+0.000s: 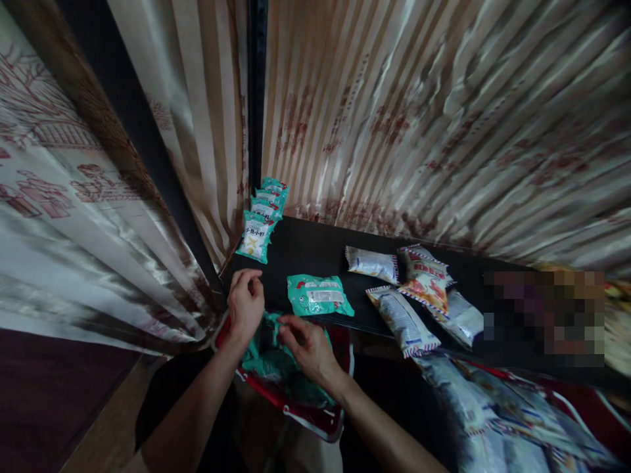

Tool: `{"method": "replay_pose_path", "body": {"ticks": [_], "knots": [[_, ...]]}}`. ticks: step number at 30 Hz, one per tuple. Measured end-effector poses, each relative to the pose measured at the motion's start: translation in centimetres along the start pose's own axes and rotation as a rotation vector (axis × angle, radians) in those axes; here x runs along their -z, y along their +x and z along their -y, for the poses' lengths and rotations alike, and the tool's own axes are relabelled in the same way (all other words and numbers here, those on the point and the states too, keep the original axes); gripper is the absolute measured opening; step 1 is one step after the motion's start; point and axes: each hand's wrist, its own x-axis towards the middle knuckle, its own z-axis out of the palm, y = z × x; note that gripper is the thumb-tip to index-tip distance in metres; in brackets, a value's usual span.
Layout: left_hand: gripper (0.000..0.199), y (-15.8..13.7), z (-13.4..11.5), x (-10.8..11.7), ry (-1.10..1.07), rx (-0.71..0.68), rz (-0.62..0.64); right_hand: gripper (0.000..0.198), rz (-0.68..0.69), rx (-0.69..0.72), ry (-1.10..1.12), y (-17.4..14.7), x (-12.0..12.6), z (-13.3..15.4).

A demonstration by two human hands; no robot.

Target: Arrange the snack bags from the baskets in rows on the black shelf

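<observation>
Obs. limits: light low, detail soft. Pixelated patch (542, 318) at R covers part of the counter (310, 246). Forearms cut off at lower edge. R forearm and hand hide part of the red container (315, 420) below counter edge; its green packets (263, 364) are crumpled together in shadow, qty not countable.

Hands: apart. Left hand (246, 302) at counter's near L corner, fingers loosely bent, thumb slightly off them. Right hand (308, 348) over red container, thumb and forefinger close to a green packet; cannot tell whether they grip it.

Condition: green packets glossy, puffed, crimped at ends. Four visible in a row (261, 220) at far L corner, upright, overlapping, front one facing viewer. A single green packet (320, 295) lies flat near front edge, pale label panel up.

Markings: front packet of row reads 小鱼小虾 in dark characters on white, yellow motif below; rest of row partly covered. Panel text on the single packet too small to read. Red-and-orange packet (424, 279) carries Chinese characters, prob. red, not legible at this res. Silver packets (403, 322) beside it have striped ends, fine print unreadable. More packets (458, 394) lower R, blurred, cut off by frame.
</observation>
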Motion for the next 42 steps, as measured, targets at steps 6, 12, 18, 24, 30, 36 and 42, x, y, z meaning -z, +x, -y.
{"method": "replay_pose_path", "body": {"ticks": [6, 12, 18, 24, 30, 36, 42], "knots": [[0.033, -8.3, 3.8, -0.7, 0.001, 0.254, 0.111, 0.037, 0.097, -0.147, -0.115, -1.1, -4.4, -5.1], [0.052, -8.2, 7.9, -1.0, -0.216, 0.794, 0.188, 0.054, 0.187, -0.333, -0.269, 2.8, -7.2, -4.3], [0.049, -9.6, 7.3, -1.1, -0.354, 0.849, 0.143, 0.057, 0.156, -0.153, -0.303, 2.7, -7.7, -3.9], [0.041, -11.5, 5.5, -0.3, -0.47, 0.937, 0.089, 0.051, 0.059, -0.112, -0.228, 1.3, -7.7, -4.0], [0.043, -14.4, 4.3, 1.5, -0.599, 0.894, 0.068, 0.047, 0.024, -0.151, -0.183, -0.3, -6.3, -2.8], [0.055, -16.4, 2.4, 3.4, -0.669, 0.856, -0.018, 0.045, 0.026, -0.136, 0.132, -2.1, -4.6, -1.2], [0.051, -15.8, 0.0, 5.2, -0.829, 0.946, 0.079, 0.054, -0.031, -0.331, 0.586, -3.9, -3.8, 0.2]]}}
